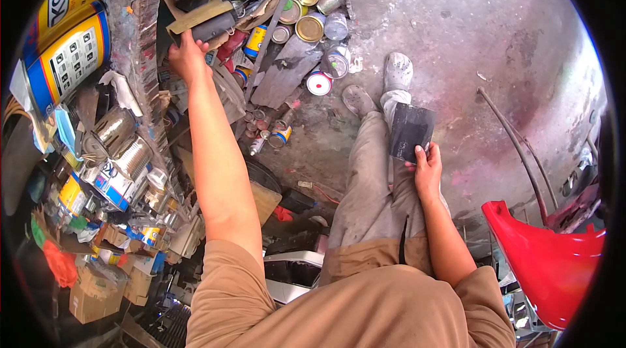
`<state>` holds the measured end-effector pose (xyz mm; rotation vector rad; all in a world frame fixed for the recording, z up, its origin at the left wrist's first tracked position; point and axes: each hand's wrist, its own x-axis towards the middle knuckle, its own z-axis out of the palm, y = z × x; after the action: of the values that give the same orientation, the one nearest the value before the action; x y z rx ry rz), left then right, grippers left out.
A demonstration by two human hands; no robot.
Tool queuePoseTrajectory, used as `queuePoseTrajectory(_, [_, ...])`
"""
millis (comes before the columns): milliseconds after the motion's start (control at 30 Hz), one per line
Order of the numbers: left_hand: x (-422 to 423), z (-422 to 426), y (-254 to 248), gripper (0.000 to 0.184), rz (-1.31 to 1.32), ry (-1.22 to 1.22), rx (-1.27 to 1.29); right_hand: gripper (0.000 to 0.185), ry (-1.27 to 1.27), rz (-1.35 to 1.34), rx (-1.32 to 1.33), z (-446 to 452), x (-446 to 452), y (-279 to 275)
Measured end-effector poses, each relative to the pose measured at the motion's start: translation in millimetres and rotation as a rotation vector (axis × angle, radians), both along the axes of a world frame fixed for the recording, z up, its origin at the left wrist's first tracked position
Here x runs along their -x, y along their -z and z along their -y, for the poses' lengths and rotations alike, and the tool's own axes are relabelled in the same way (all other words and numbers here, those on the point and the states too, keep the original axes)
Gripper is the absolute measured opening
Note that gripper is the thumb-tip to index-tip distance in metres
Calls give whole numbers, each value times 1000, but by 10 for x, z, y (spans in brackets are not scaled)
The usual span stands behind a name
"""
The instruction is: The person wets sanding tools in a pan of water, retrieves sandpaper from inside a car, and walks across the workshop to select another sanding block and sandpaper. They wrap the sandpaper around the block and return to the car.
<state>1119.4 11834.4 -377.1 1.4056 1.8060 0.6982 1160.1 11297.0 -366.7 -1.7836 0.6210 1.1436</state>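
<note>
At the upper left, my left hand (pixel 191 58) reaches out to a cluttered pile. Its fingers are closed at the lower edge of a dark grey sheet (pixel 216 26) that has a tan, folded-looking strip (pixel 199 15) along its top; part of the grip is hidden. My right hand (pixel 428 172) pinches the lower right corner of a black rectangular sheet of sandpaper (pixel 412 131), held over my lap and legs.
Several paint cans (pixel 310 27) stand on the stained concrete floor (pixel 482 28). Large yellow-blue cans (pixel 68 54) and piled scraps crowd the left. A red painted panel (pixel 544 260) and a thin curved bar (pixel 518 139) are at right. Cardboard boxes (pixel 98 292) lie lower left.
</note>
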Motion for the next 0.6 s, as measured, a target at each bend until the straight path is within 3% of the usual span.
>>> queuePoseTrajectory(67, [48,31,16,45,-119,-15,61,24,4,3,-7,25,9,30])
queuePoseTrajectory(233, [190,247,79,42,-163,133,86,27,19,-3,-9,-37,-42,-21])
queuePoseTrajectory(467, [130,1304,-480,31,-133,248,414,43,54,98,-68,-80,-109,-233])
queuePoseTrajectory(600, [346,2205,-945,20,-144,610,633,18,-133,139,-103,-34,-154,-486])
